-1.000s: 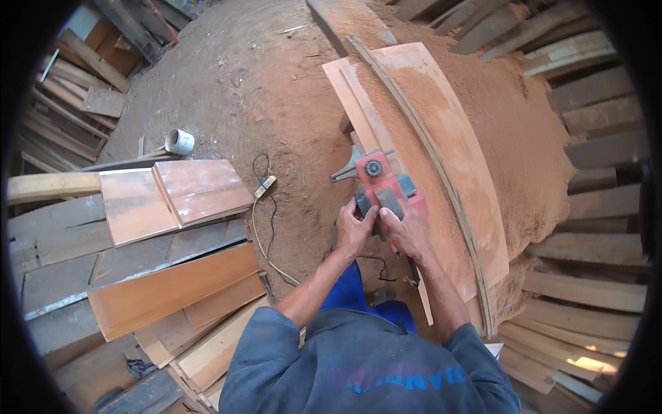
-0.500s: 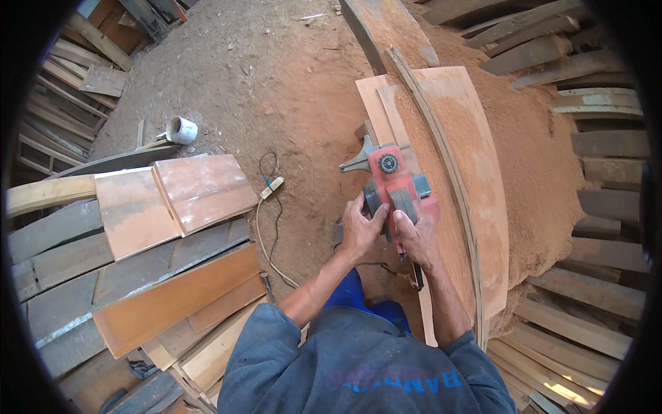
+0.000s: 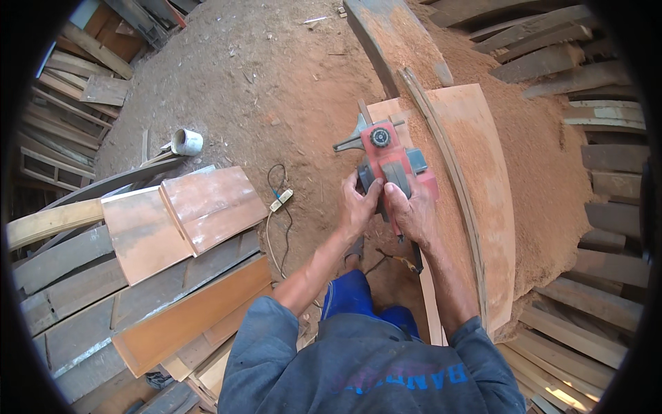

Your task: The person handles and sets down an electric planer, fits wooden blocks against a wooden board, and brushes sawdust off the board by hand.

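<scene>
A red and grey electric hand planer (image 3: pixel 394 153) with a round black knob is held over the left edge of a pale wooden panel (image 3: pixel 485 148). My left hand (image 3: pixel 357 210) is closed round the black part on its left side. On the planer's dark rear handle, my right hand (image 3: pixel 414 215) is wrapped with the thumb on top. A dark power cord (image 3: pixel 417 257) trails from the tool's near end. Lengthwise on the panel lies a narrow wooden strip (image 3: pixel 448 162). Whether the planer's sole touches wood is hidden.
Reddish sawdust (image 3: pixel 545 207) is heaped right of the panel, beside stacked boards (image 3: pixel 610 183). A thick beam (image 3: pixel 376 48) lies beyond it. At left, reddish panels (image 3: pixel 210 207) rest on planks, near a white pot (image 3: pixel 187 142). A power strip (image 3: pixel 281 200) with cables lies on the ground.
Both hands and the planer have moved away from me toward the panel's far end and slightly left. My view has shifted a little, and a foot now shows below my left forearm.
</scene>
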Tool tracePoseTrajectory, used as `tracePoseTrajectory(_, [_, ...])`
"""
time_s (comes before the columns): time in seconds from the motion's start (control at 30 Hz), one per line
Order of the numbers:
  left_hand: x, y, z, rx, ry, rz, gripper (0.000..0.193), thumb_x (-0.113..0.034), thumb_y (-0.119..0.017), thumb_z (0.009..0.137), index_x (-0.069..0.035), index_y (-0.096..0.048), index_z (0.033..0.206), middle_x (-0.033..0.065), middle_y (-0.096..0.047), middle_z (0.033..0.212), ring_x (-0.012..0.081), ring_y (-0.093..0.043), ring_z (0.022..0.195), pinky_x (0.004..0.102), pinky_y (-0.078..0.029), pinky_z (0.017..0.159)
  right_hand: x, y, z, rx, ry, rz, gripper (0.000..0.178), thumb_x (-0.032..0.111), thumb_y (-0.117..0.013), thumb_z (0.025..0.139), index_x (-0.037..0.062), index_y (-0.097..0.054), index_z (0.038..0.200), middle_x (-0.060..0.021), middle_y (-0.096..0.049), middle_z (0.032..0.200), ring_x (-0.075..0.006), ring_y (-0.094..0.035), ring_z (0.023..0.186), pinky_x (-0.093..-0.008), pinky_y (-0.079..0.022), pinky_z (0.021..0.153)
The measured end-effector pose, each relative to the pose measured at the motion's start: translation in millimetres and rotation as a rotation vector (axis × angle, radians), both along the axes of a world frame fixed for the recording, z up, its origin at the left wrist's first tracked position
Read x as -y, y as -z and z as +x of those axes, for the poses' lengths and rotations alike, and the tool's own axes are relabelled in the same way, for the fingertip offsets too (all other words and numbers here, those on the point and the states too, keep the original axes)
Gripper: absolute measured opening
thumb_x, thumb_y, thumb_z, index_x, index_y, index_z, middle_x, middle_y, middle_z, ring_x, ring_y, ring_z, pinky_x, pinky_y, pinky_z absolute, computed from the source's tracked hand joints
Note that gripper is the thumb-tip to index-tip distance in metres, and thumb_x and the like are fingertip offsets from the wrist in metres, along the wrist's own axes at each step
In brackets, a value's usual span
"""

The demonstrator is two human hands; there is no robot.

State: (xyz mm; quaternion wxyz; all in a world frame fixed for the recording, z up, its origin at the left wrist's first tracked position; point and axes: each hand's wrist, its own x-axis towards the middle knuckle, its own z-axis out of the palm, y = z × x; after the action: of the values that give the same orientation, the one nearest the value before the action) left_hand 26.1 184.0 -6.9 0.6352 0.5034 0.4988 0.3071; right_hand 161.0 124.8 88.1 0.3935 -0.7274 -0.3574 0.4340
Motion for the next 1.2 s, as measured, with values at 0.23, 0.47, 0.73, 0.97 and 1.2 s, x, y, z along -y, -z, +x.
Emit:
tracePoseTrajectory(0.23, [-67,-3,9,0.025,-0.025,0.060,0.038,-0.031,-0.075,0.089,0.004,-0.071,0.104,0.0113,-0.073,0.084,0.0181,-0.068,0.074,0.0345,-0.054,0.069,-64,9,12,0.126,-0.051,0.030,0.062,0.054,-0.060,0.095,-0.0069,-0.065,0.104,-0.0185,-0.069,0.080,-0.0267,-0.070,0.077,-0.0399,-0.054,0.068])
tracePoseTrajectory(0.47, [-168,4,17,-0.083,-0.015,0.040,0.040,-0.035,-0.074,0.090,0.003,-0.070,0.101,0.0088,-0.072,0.081,0.0155,-0.066,0.070,0.0332,-0.053,0.062,-154,-7,23,0.049,-0.110,0.085,0.059,0.052,-0.059,0.096,-0.0064,-0.064,0.104,-0.0191,-0.068,0.080,-0.0282,-0.070,0.078,-0.0426,-0.054,0.072])
tracePoseTrajectory(0.73, [-84,-1,-57,-0.203,0.023,0.178,0.038,-0.030,-0.071,0.093,0.004,-0.066,0.106,0.0132,-0.070,0.094,0.0201,-0.064,0.081,0.0376,-0.053,0.076,-75,20,-34,-0.007,-0.212,0.136,0.058,0.049,-0.065,0.093,-0.0037,-0.061,0.116,-0.0249,-0.069,0.099,-0.0366,-0.070,0.093,-0.0444,-0.055,0.083])
tracePoseTrajectory(0.97, [90,32,-121,-0.416,0.069,-0.171,0.037,-0.033,-0.069,0.095,0.001,-0.069,0.110,0.0089,-0.070,0.089,0.0159,-0.063,0.079,0.0348,-0.050,0.070,62,56,-73,-0.196,-0.251,-0.078,0.061,0.050,-0.066,0.092,-0.0058,-0.060,0.118,-0.0263,-0.069,0.102,-0.0367,-0.069,0.096,-0.0447,-0.054,0.083])
tracePoseTrajectory(1.2, [119,69,-105,-0.245,0.481,-0.271,0.041,-0.030,-0.071,0.096,0.004,-0.063,0.117,0.0050,-0.069,0.093,0.0093,-0.061,0.080,0.0267,-0.050,0.067,206,97,-76,-0.262,-0.040,-0.512,0.067,0.051,-0.066,0.091,-0.0051,-0.060,0.127,-0.0289,-0.069,0.110,-0.0396,-0.068,0.106,-0.0465,-0.051,0.093])
